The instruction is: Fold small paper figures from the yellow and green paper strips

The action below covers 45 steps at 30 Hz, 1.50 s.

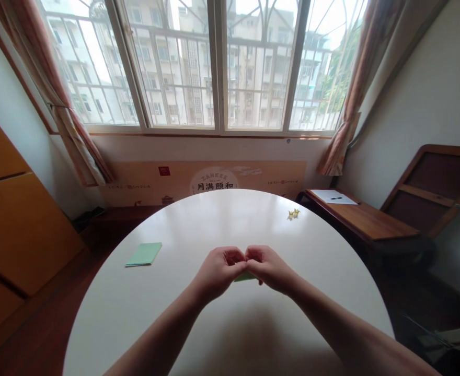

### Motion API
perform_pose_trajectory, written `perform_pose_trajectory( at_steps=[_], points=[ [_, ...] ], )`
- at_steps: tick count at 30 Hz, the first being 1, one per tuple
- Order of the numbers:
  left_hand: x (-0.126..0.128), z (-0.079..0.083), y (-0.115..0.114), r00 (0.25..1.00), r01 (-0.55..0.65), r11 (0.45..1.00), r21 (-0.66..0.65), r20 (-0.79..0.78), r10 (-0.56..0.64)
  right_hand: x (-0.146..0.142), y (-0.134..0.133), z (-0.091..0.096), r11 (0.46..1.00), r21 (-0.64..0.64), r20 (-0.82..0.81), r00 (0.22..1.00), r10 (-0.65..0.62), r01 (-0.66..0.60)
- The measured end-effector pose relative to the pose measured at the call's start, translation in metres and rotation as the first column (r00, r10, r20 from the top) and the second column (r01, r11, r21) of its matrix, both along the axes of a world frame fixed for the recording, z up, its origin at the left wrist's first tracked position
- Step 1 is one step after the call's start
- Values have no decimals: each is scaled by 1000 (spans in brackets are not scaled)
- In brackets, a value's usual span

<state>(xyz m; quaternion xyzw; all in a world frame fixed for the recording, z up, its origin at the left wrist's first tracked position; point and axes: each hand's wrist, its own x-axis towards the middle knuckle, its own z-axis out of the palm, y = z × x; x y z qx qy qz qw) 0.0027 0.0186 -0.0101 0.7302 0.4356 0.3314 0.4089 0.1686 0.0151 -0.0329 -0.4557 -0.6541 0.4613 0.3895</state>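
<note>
My left hand (222, 269) and my right hand (268, 267) meet above the middle of the white round table (191, 224). Fingers of both are closed on a small green sheet of paper (244, 277), with the thumbs side by side on top. Only its lower part shows beneath the thumbs; the rest is hidden, so I cannot tell how it is folded. Left of my hands lies a stack of light green paper (144, 254) on the tabletop. Toward the far right edge sit small yellow folded pieces (293, 213), too small to make out well.
Right of the table stands a wooden bench (371, 219) bearing a white sheet (334, 197) with a dark pen on it. A wooden frame with dark panels (429, 183) leans behind it. Orange cabinets (26, 230) stand at left, and a printed panel (136, 180) is beneath the window.
</note>
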Motion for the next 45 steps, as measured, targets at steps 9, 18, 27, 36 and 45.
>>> perform_pose_trajectory(
  at_steps=[9, 18, 27, 36, 45],
  points=[
    [-3, 4, 2, 998, -18, 1000, -25, 56, 19, 7, 4, 1, 997, -71, 39, 999, 34, -31],
    [-12, 16, 6, 989, -100, 993, -61, 107, 106, 19, 7, 7, 998, -56, 101, 994, 28, -22],
    [-18, 11, 9, 999, -35, 999, 14, 35, 35, 20, 5, 12, 998, 57, 18, 1000, -1, 0],
    [-15, 13, 6, 999, -33, 994, 105, 10, 32, 6, -2, 6, 997, 69, -86, 996, -31, 37],
    [-12, 14, 2, 999, -46, 991, 122, -17, 48, 4, -5, 5, 982, 180, -100, 994, -41, 59]
  ],
)
